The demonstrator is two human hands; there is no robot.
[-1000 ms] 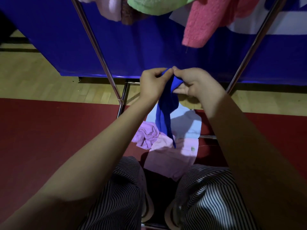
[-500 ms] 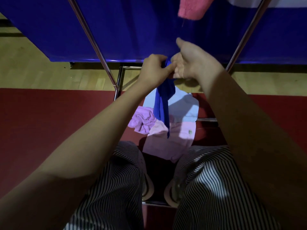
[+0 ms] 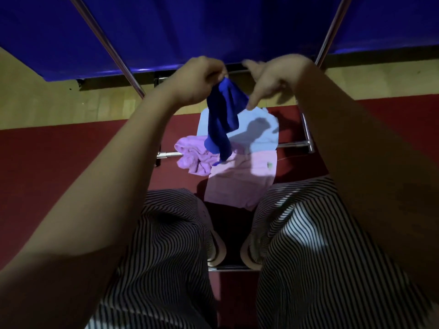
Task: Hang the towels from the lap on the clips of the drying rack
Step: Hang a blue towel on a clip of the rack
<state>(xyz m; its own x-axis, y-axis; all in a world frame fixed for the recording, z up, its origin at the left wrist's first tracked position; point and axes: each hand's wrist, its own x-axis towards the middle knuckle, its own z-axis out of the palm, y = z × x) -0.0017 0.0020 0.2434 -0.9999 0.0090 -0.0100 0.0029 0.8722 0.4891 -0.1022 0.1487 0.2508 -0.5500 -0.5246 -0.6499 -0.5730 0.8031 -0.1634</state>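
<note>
A dark blue towel [image 3: 223, 115] hangs bunched from the left hand [image 3: 202, 79], in the air ahead of the knees and between the slanting poles of the drying rack [image 3: 109, 48]. The left fingers [image 3: 219, 73] are curled and clamped on the towel's top corner. Holding it by a corner likely lets the cloth drop open, so an edge can be found for a clip. The right hand [image 3: 273, 77] is level with the left and just beside it. Its fingers [image 3: 253, 100] point down at the towel's right edge, probably feeling for a second corner to spread it. That hand is blurred, so it cannot be told whether the fingers pinch the cloth or only brush it.

Below the towel, three more wait: a light blue towel [image 3: 259, 131] lying flat, a purple towel [image 3: 192, 157] crumpled at its left, and a pink towel [image 3: 240, 186] nearest the striped trousers [image 3: 166, 245]. All three touch or overlap, probably left there within easy reach. They lie over the rack's lower bar [image 3: 292, 145] (what bears them is not clear).

The count is four towels, one in hand and three waiting, two hands and two slanting poles. No clip shows in this view. A blue curtain [image 3: 213, 27] hangs behind the rack, and a red floor [image 3: 71, 162] spreads below.
</note>
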